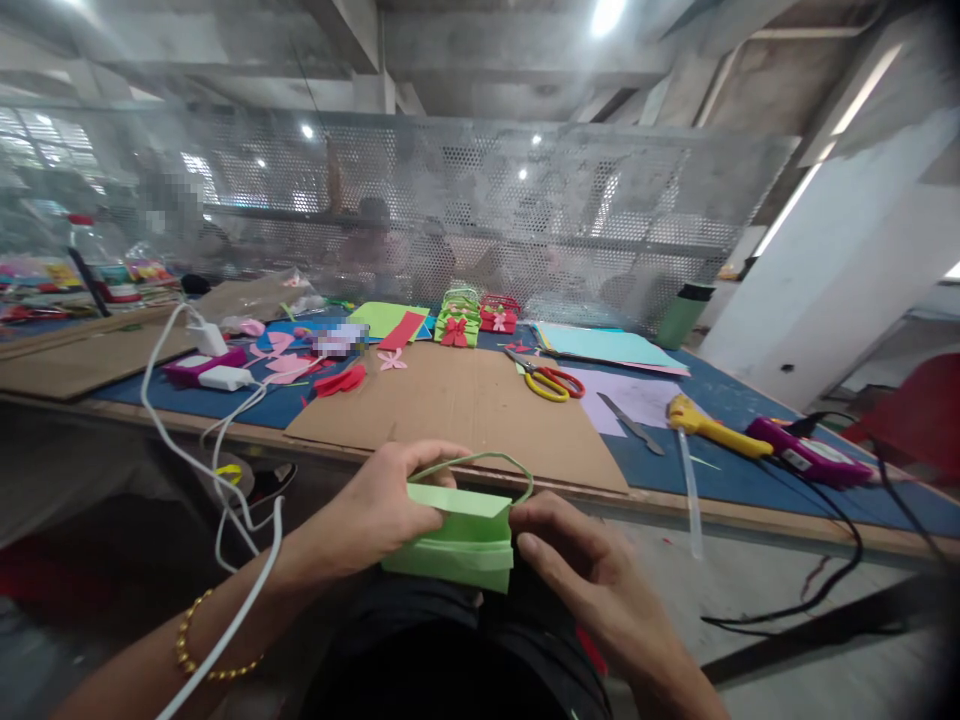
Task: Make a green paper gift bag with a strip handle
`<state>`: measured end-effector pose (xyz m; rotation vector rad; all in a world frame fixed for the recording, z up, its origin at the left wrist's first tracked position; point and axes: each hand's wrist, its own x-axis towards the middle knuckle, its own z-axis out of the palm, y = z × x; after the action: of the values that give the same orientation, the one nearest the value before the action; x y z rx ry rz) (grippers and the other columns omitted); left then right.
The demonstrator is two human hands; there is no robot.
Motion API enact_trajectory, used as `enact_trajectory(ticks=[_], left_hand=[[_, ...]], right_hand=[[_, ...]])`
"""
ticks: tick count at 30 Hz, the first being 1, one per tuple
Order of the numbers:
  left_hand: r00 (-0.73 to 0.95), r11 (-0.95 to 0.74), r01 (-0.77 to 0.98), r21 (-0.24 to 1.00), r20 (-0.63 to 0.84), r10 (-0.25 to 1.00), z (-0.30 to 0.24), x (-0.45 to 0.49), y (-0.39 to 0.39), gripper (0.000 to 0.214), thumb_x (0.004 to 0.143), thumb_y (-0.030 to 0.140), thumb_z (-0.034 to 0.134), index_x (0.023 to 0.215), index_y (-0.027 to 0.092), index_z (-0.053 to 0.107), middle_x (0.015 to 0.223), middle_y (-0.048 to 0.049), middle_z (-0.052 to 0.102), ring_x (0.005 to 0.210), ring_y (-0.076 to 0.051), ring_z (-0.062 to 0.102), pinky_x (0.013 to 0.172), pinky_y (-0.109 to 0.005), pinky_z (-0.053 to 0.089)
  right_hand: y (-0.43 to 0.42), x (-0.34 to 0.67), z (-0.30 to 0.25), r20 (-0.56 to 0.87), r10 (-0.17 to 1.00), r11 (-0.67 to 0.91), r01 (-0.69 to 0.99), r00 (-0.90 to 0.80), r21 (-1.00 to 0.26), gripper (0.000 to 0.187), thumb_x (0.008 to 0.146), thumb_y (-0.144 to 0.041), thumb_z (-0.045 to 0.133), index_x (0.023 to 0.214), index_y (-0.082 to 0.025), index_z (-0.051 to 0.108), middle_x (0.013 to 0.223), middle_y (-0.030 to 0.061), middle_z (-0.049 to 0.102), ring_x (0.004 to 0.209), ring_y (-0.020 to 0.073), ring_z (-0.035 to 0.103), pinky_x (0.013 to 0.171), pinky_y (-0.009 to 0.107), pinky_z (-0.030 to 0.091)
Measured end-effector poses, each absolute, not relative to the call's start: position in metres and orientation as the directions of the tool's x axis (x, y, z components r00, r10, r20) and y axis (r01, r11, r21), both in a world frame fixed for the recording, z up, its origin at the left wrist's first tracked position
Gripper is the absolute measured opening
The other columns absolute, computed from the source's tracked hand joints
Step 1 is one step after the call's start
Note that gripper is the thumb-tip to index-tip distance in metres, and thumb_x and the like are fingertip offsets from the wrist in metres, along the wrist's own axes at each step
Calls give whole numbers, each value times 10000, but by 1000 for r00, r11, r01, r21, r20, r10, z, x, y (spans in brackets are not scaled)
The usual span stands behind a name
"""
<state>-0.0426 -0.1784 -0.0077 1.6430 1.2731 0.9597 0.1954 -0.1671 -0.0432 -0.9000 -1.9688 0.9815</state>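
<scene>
I hold a small light-green paper bag (pixel 459 540) with a thin looped green handle over my lap, just in front of the table edge. My left hand (pixel 382 510) grips the bag's left side, fingers curled over its top edge. My right hand (pixel 577 565) pinches its right side with thumb and fingers closed. A gold bracelet is on my left wrist.
A brown cardboard sheet (pixel 465 405) lies on the blue table. Behind it are scissors (pixel 551 382), finished paper baskets (pixel 459 322), coloured paper (pixel 600 345), a knife (pixel 630 425), a yellow cutter (pixel 709 425), a purple glue gun (pixel 806 450) and white charger cables (pixel 217 440).
</scene>
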Motion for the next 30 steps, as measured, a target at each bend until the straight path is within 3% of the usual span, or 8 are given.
enact_trajectory(ticks=[4, 11, 16, 20, 24, 30], left_hand=[[183, -138, 331, 933, 80, 980, -10, -43, -180, 544, 679, 100, 596, 1200, 220, 698, 873, 23, 651, 708, -126, 585, 594, -201, 402], [147, -152, 366, 918, 105, 984, -8, -40, -179, 549, 672, 102, 597, 1198, 219, 703, 895, 10, 673, 764, -153, 613, 634, -219, 436], [135, -137, 351, 926, 95, 986, -11, -40, -175, 609, 659, 103, 603, 1256, 202, 670, 900, 1, 679, 781, -160, 627, 668, -230, 466], [173, -189, 403, 895, 129, 977, -10, -39, -178, 739, 673, 109, 619, 1397, 249, 569, 810, 44, 630, 691, -125, 570, 614, -209, 433], [224, -282, 466, 839, 196, 955, -4, -39, -180, 829, 730, 134, 613, 1512, 328, 421, 762, 65, 611, 679, -121, 547, 618, -205, 423], [339, -350, 454, 819, 205, 918, -3, -43, -174, 717, 742, 114, 597, 1420, 347, 556, 838, 37, 674, 736, -133, 571, 662, -204, 439]], right_hand=[[-170, 195, -47, 245, 807, 388, 170, -537, -906, 298, 949, -449, 596, 1093, -210, 702, 908, 34, 667, 835, 184, 642, 755, 319, 534], [-174, 191, -52, 272, 818, 383, 127, -508, -915, 369, 901, -509, 649, 1111, -211, 704, 858, 32, 666, 764, 179, 624, 732, 325, 550], [-177, 183, -58, 247, 834, 310, 50, -493, -949, 318, 887, -444, 682, 1112, -219, 664, 952, 39, 675, 829, 182, 637, 737, 314, 543], [-180, 172, -63, 164, 856, 154, -61, -490, -986, 258, 878, -426, 701, 983, -198, 640, 818, -8, 618, 652, 119, 579, 609, 255, 517], [-182, 167, -64, 168, 868, 139, -97, -468, -986, 288, 854, -433, 732, 976, -190, 641, 832, -7, 601, 659, 115, 564, 601, 250, 506], [-184, 170, -65, 166, 877, 154, -65, -452, -986, 287, 866, -451, 716, 913, -189, 607, 792, -17, 581, 652, 120, 563, 602, 253, 484]])
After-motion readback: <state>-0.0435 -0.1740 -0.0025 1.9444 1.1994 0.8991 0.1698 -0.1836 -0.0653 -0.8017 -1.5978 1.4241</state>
